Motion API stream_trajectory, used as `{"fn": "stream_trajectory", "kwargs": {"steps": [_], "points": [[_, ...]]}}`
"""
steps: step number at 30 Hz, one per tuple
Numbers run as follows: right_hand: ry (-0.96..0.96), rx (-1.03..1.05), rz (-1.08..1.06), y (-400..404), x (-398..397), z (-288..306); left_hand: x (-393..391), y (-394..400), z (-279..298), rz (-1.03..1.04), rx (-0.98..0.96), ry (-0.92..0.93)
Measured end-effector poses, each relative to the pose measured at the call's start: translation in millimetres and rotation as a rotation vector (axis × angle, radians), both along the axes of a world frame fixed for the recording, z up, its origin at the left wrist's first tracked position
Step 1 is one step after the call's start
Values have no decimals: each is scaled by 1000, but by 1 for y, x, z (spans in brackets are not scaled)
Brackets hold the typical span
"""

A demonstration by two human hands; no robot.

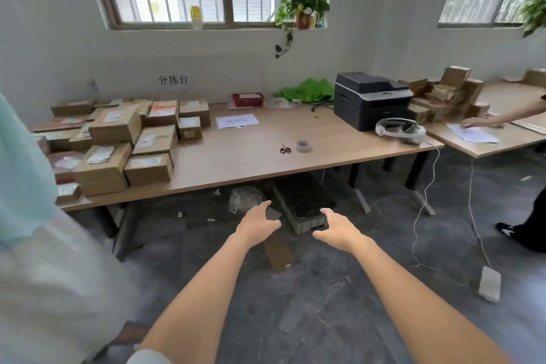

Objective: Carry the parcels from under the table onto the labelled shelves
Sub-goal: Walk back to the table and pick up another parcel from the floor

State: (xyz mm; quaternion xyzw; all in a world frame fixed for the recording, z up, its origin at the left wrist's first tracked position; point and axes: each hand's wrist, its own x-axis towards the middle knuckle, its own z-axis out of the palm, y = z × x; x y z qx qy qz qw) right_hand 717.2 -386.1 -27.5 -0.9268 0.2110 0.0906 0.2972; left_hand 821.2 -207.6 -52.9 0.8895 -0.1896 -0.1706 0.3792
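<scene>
We extend our left hand (256,223) and right hand (335,227), fingers spread and empty, toward the dark crate (304,201) under the table (236,154); cardboard parcels (118,145) sit on top.

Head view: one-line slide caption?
Both hands, left and right, open and empty, reach toward a black crate under the table.

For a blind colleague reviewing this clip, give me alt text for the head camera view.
Two empty hands, left hand and right hand, reach toward a dark crate under a wooden table. Cardboard parcels crowd its left end; a printer stands at its right.
</scene>
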Motion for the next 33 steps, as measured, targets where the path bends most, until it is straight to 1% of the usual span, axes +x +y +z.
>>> {"fn": "stream_trajectory", "kwargs": {"steps": [6, 11, 17, 23, 29, 33], "points": [[25, 25, 53, -52, 110, -25, 93, -47, -29, 44, 18, 30], [90, 86, 102, -84, 190, -55, 159, -74, -60, 80, 69, 121], [163, 169, 86, -117, 273, -98, 229, -99, -102, 117, 104, 214], [255, 207, 79, -137, 360, -157, 309, -128, -161, 157, 92, 309], [343, 212, 15, -150, 443, -225, 395, -152, -222, 163, 128, 424], [404, 257, 8, -154, 483, -276, 428, -163, -269, 171, 135, 484]]}}
